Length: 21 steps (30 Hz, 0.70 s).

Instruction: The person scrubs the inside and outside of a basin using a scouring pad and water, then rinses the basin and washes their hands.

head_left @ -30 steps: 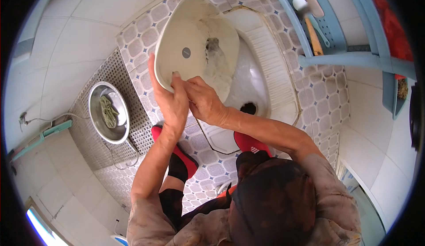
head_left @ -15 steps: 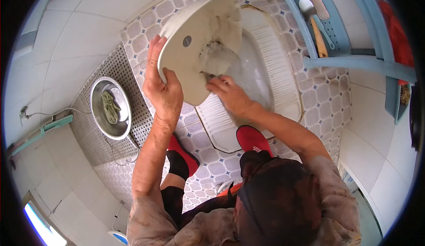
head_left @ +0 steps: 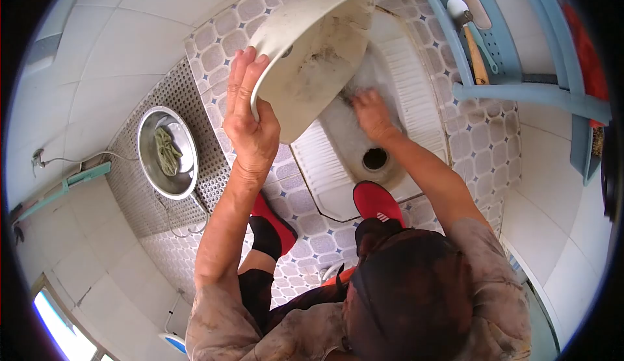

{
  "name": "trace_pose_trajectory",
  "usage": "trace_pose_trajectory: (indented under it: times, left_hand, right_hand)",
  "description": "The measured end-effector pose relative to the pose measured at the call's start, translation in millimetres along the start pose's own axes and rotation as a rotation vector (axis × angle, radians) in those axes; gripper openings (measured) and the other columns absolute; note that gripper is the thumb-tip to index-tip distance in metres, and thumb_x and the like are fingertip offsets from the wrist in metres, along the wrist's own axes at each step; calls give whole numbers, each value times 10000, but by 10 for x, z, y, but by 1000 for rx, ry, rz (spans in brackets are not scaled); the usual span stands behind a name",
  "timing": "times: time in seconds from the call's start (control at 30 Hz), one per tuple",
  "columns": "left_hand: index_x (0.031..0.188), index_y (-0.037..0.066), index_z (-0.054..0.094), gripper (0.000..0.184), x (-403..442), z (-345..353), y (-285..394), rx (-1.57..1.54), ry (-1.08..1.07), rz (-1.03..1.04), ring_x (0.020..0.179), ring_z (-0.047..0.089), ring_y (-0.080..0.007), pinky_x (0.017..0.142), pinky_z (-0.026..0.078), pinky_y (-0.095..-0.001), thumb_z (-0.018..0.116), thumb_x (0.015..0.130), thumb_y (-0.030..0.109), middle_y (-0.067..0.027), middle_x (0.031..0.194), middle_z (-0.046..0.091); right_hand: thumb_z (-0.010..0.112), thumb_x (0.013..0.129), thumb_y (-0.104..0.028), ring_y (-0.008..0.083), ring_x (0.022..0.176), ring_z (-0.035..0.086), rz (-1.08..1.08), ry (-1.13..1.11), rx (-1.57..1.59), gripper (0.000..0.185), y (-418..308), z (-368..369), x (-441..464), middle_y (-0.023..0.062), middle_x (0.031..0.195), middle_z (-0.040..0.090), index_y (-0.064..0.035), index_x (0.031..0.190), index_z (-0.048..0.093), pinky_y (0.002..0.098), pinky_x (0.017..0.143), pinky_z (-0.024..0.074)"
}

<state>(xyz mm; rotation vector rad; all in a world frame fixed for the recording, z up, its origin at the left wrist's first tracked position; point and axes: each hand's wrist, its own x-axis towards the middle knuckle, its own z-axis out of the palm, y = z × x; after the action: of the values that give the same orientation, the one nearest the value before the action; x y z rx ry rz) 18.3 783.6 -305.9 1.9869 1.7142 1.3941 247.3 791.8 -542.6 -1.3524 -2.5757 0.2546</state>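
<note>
While left fingers [head_left: 247, 81] grip the basin [head_left: 325, 78] near its unreadable label [head_left: 286, 51], right fingers' [head_left: 368, 100] hold is unclear.

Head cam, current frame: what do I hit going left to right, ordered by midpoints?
Metal bowl → left hand gripping the cream basin's rim → cream basin → right hand → wooden handle on the blue shelf → red item, partly hidden.

The person wears a mottled grey-beige short-sleeved shirt [head_left: 221, 319]; a dark, rounded cap with reddish-brown mottling [head_left: 409, 289]; black shorts [head_left: 256, 288]; black socks [head_left: 265, 236]; and red closed shoes [head_left: 373, 200], the right white-striped.
</note>
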Motion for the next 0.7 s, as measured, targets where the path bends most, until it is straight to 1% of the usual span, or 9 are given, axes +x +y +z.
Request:
trace_pose_trajectory:
  times: [0.03,0.1,0.2,0.27,0.33,0.37,0.47,0.53,0.7]
  left_hand:
    - [1234,34,576,531,-10,-12,-3,1,-1,4,1307,434,-381,1100,345,-440,433,772,-185,-206,1318,539]
    - [1241,27,568,527,-20,-13,5,23,7,-11,1307,435,-378,1098,345,-439,429,777,-182,-207,1320,537]
    - [1248,23,560,528,-17,9,1,0,36,-48,1304,443,-367,1096,351,-428,421,781,-179,-207,1324,534]
    - [1248,20,558,527,-25,25,33,-28,38,-144,1302,447,-360,1095,352,-421,418,780,-178,-205,1321,537]
    - [1249,17,557,527,-22,53,86,-55,34,-230,1300,451,-354,1095,353,-414,415,780,-177,-203,1318,540]
    - [1248,18,557,530,-26,62,122,-50,9,-203,1299,454,-351,1094,354,-409,416,776,-177,-204,1314,543]
    - [1251,23,556,542,-9,11,135,-39,-62,-174,1296,459,-344,1093,357,-403,414,768,-179,-204,1308,549]
    - [1255,27,554,552,-19,34,144,-37,-102,-176,1295,462,-342,1093,358,-401,411,763,-180,-204,1305,551]
    - [1257,39,556,577,-2,172,159,10,-100,-174,1290,464,-341,1086,369,-394,386,754,-189,-209,1312,543]
  right_hand:
    - [612,785,-131,284,1072,550,1,4,1,287,2,-3,34,122,1114,625,-13,1043,655,404,867,461]
    - [585,790,-86,282,887,635,510,-73,400,216,51,-92,136,122,950,675,-55,975,691,399,780,495]
    - [566,788,-59,314,731,642,673,117,901,193,-337,-609,274,124,825,681,-70,920,707,408,737,511]
    - [574,803,7,260,808,643,501,142,1020,318,-693,-744,331,123,1011,686,-73,1095,674,324,727,519]
    - [611,781,5,259,888,616,114,147,967,335,-1034,-1012,423,106,1067,659,-69,1105,652,336,811,503]
    - [611,781,5,259,888,616,114,151,970,335,-1139,-974,444,106,1067,659,-69,1105,652,336,811,503]
    - [597,764,-94,234,957,578,-259,214,484,301,-1083,-621,449,66,1107,630,-94,1059,656,347,870,464]
    - [552,773,-90,245,962,573,-236,43,218,307,-677,-587,536,64,1117,628,-90,1060,662,344,850,462]
    - [542,768,-49,282,983,570,239,263,126,266,-260,-403,713,84,1065,637,-70,1004,665,369,849,462]
